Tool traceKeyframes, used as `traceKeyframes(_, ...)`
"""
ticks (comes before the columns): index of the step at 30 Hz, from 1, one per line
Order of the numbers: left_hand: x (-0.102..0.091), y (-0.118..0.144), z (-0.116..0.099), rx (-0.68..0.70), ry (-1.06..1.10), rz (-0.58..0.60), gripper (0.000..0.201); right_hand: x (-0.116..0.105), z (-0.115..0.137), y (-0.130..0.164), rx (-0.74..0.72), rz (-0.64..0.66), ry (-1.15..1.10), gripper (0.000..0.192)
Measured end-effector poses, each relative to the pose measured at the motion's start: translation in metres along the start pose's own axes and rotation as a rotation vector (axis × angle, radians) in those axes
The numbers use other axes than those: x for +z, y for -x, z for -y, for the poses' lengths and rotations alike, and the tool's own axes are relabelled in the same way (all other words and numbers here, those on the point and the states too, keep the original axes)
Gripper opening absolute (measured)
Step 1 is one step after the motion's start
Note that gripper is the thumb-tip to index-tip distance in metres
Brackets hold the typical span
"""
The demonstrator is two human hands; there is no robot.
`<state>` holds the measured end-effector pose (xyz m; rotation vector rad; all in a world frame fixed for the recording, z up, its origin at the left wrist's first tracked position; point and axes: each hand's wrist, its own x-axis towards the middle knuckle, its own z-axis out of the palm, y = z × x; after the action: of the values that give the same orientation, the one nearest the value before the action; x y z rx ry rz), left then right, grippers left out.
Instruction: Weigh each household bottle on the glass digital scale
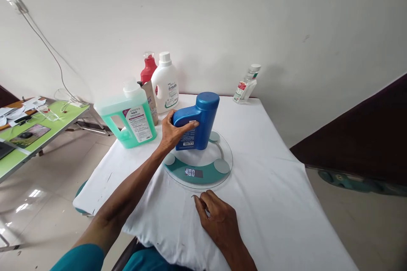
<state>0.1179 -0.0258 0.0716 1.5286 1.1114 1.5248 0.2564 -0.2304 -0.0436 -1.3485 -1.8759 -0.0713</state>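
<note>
At the centre of the frame the left hand point(173, 132) gripped the blue bottle point(197, 120), fingers wrapped round its side, holding it upright on or just over the far edge of the round glass scale point(203, 171). The right hand point(216, 218) rested below the scale on the white cloth point(270, 178), fingers loosely curled, holding nothing. A green jug point(132, 118), a white bottle point(165, 84) and a red bottle point(148, 70) stood behind, upper left of the blue bottle.

Bright, even daylight; glare on the floor tiles point(23, 203) at lower left, edges bowed, everything sharp.
</note>
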Motion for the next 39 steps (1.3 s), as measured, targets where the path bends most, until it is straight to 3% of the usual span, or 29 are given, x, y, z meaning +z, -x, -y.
traceKeyframes(13, 0.002, -0.003, 0.008, 0.036, -0.003, 0.076, 0.058, -0.001, 0.002, 0.0, -0.004, 0.008, 0.017, 0.04)
traceKeyframes(19, -0.022, 0.003, 0.005, 0.154, -0.056, 0.174, 0.067, -0.002, 0.003, -0.001, 0.012, 0.019, -0.015, 0.04)
traceKeyframes(21, -0.04, 0.013, 0.009, 0.209, -0.104, 0.112, 0.057, -0.003, 0.003, -0.001, 0.006, 0.008, -0.009, 0.04)
traceKeyframes(24, -0.072, 0.032, 0.025, 0.212, -0.247, -0.105, 0.04, -0.002, 0.003, -0.002, -0.018, 0.0, 0.024, 0.039)
traceKeyframes(28, -0.103, 0.047, 0.051, 0.146, -0.393, -0.205, 0.051, 0.0, 0.002, -0.001, -0.048, 0.004, 0.065, 0.039)
traceKeyframes(31, -0.111, 0.045, 0.063, 0.104, -0.41, -0.204, 0.059, 0.001, 0.002, 0.0, -0.047, 0.008, 0.082, 0.039)
traceKeyframes(39, -0.106, 0.045, 0.07, -0.013, -0.328, -0.186, 0.061, 0.002, 0.003, 0.001, -0.064, -0.001, 0.131, 0.041)
